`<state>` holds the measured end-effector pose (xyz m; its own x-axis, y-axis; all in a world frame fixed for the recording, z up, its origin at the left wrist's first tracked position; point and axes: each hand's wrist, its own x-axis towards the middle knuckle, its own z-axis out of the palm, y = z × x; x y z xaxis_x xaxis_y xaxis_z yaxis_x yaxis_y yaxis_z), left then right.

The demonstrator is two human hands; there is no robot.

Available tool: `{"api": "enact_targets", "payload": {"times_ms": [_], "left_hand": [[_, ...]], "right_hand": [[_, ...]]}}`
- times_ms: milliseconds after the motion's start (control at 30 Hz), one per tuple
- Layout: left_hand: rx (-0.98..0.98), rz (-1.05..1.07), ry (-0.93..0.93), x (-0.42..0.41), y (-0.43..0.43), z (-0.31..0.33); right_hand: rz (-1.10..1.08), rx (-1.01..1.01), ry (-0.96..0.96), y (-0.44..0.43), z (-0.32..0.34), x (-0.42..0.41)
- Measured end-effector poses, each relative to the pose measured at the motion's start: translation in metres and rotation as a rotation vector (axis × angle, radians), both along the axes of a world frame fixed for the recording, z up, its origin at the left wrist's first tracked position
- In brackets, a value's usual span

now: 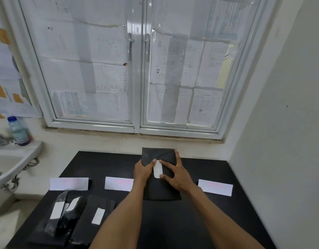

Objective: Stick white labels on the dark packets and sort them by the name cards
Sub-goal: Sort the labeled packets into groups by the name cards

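Note:
A dark packet point(161, 191) is held over the middle of the black table point(200, 218), its top edge reaching past the table's back edge. A white label point(157, 170) lies on its face. My left hand point(143, 170) grips the packet's left edge, thumb at the label's top. My right hand point(175, 174) lies spread on the packet, with forefinger and thumb pressing the label. Three white name cards with faint pink writing stand in a row: left point(69, 184), middle point(118, 184), right point(215, 187). Below the left card lie labelled dark packets point(98, 212), overlapping point(60, 220).
A white sink point(15, 159) with a plastic bottle point(18, 131) on its rim stands to the left of the table. A paper-covered window point(137, 69) is behind, and a white wall point(281, 123) runs along the table's right side.

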<state>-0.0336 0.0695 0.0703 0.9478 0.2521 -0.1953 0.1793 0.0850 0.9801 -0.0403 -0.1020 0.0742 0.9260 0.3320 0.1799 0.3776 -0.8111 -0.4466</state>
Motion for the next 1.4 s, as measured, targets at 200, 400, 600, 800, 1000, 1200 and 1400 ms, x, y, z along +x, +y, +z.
{"api": "enact_targets", "payload": {"times_ms": [200,400,600,800,1000,1200,1400], "left_hand": [[0.089,-0.294,0.123,-0.001,0.029,0.012],[0.099,-0.422,0.207,-0.004,0.044,0.010],[0.408,-0.452,0.248,-0.010,0.051,-0.005],[0.512,-0.361,0.258,-0.021,0.061,-0.049],[0.504,-0.385,0.406,-0.029,0.072,-0.113],[0.501,-0.356,0.477,-0.028,0.095,-0.159],[0.474,-0.339,0.526,-0.024,0.116,-0.179]], "right_hand": [[0.029,-0.093,0.078,0.005,-0.002,0.000],[0.027,-0.071,0.154,0.011,-0.007,0.003],[-0.008,-0.018,0.252,0.023,-0.021,0.001],[-0.219,0.222,0.464,0.038,-0.056,-0.013],[-0.420,0.406,0.734,0.068,-0.113,-0.032],[-0.528,0.456,0.898,0.095,-0.167,-0.028],[-0.491,0.450,0.983,0.123,-0.186,-0.010]]}}
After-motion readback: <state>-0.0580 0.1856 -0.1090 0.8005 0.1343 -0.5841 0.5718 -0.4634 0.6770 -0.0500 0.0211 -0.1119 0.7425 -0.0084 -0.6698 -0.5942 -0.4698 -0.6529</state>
